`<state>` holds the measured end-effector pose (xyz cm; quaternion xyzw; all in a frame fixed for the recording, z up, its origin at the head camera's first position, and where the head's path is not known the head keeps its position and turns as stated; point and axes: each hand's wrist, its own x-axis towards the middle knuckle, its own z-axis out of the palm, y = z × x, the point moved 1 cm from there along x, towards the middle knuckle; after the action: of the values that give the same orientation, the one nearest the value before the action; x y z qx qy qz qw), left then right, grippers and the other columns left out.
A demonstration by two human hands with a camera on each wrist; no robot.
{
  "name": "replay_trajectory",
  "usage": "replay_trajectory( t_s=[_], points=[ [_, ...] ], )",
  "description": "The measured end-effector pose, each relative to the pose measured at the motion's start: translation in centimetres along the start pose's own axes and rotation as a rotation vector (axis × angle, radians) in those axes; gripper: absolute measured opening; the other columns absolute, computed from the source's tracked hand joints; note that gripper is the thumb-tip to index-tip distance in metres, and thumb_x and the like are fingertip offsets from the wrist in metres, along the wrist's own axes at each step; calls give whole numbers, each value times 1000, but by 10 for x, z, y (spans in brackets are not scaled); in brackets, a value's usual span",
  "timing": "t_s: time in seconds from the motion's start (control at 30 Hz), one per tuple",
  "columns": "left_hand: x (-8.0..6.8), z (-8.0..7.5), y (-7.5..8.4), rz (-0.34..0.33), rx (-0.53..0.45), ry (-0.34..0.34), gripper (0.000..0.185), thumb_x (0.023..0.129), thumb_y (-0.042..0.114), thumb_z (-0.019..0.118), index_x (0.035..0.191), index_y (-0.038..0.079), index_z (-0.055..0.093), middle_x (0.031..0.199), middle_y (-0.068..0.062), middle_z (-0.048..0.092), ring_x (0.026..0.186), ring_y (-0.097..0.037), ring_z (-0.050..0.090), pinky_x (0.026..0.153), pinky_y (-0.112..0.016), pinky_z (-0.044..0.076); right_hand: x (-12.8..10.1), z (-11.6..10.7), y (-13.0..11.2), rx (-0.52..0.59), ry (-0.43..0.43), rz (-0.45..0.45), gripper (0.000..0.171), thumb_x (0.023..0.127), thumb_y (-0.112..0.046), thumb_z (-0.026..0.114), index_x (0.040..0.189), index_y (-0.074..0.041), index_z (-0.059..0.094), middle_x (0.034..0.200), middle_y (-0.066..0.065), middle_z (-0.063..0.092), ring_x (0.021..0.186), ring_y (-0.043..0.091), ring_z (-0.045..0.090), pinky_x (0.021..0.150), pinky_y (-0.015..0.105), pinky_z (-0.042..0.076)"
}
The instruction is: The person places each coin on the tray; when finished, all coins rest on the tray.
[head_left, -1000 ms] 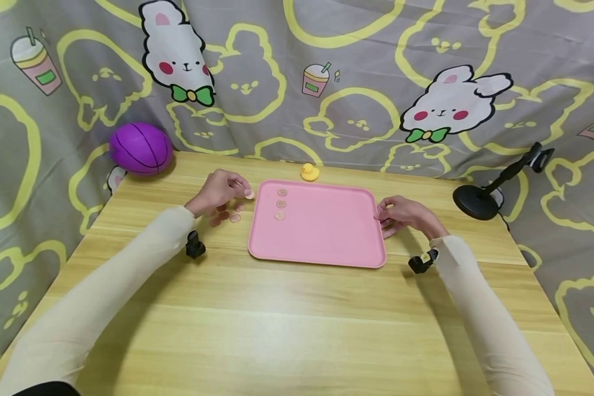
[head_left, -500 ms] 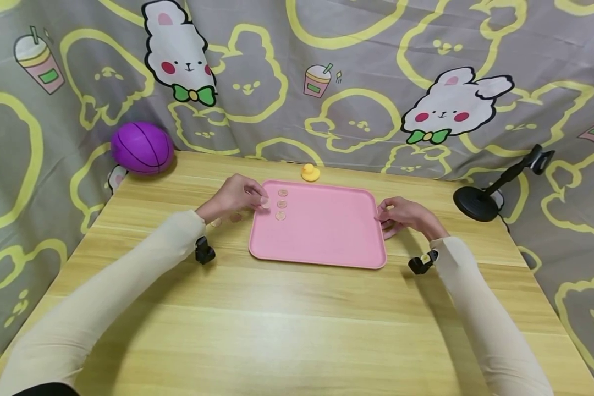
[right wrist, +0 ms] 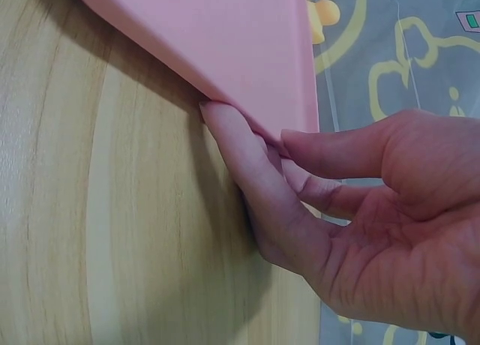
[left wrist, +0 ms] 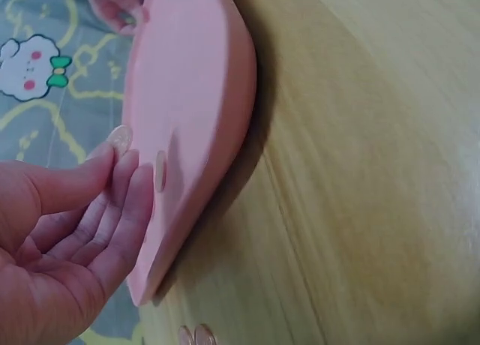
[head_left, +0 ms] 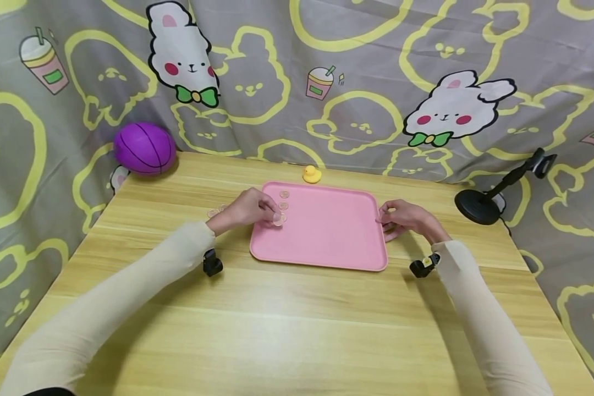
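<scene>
The left hand (head_left: 249,210) reaches over the near-left part of the flat pink plastic tray (head_left: 326,242), its fingertips (left wrist: 124,172) pressed together on a small round copper-coloured coin (head_left: 278,219) that it holds just at the tray's surface. From the left wrist view, one coin (left wrist: 120,139) shows at the tip of the thumb and forefinger, and another stands edge-on right by the middle fingers; I cannot tell whether both are held or one already lies on the tray.

The right hand (head_left: 406,219) grips the tray's right rim (right wrist: 255,124), thumb on top and fingers curled under the edge, steadying it on the pale wooden bench (head_left: 297,330).

On the tray, two more coins (head_left: 284,199) lie in a short column just beyond the left hand, so with the one being set down the row comes to three or perhaps four. Off the tray, on the bench to the left of the left hand, a few loose coins (head_left: 216,210) remain, partly hidden by the wrist. By my reckoning the moving of coins is somewhere about halfway: several are in place, a handful are left, and most of the tray is bare pink.

Farther out, a small yellow rubber duck (head_left: 311,174) sits just behind the tray's far edge, a purple ball (head_left: 144,148) rests at the bench's far-left corner against the patterned curtain, and a black round-based stand (head_left: 477,205) is at the far right.
</scene>
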<state>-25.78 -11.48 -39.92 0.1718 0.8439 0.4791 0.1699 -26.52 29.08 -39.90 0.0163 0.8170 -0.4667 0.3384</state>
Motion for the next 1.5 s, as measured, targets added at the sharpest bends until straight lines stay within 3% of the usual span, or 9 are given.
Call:
replay_trajectory(
  t_s=[0.2,0.53,0.77,1.07,1.5],
  points=[
    [-2,10,-1,23,114,-31,6,91,-5,75,96,-7,77,85,-17,78,68,-19,74,65,-29,62,0,1,0,17,-2,4,14,107,-2,52,116,7,45,89,8,62,79,15,69,79,38,65],
    [-5,24,1,52,234,-2,9,93,-5,69,86,-4,75,76,-9,71,63,-11,55,56,-21,44,-1,0,1,15,1,8,16,107,-2,52,118,8,44,89,8,65,79,15,70,79,38,65],
    [-7,29,2,83,293,19,9,95,-4,69,87,-2,72,84,-10,70,71,-14,59,62,-22,48,-2,1,2,15,-12,2,20,108,-3,52,121,9,43,89,7,67,79,15,71,80,38,64],
    [-6,32,-1,99,306,63,7,96,-1,71,89,-1,70,87,-11,71,76,-17,61,66,-25,52,-1,0,1,-3,-7,-3,18,108,-3,52,119,9,43,87,8,64,77,15,69,77,37,65],
    [-7,35,-3,91,302,114,14,94,2,76,84,0,66,78,-7,65,69,-15,56,62,-24,47,-1,0,0,-4,-7,3,18,108,-3,52,119,9,44,88,8,63,76,15,70,78,38,65]
  ],
)
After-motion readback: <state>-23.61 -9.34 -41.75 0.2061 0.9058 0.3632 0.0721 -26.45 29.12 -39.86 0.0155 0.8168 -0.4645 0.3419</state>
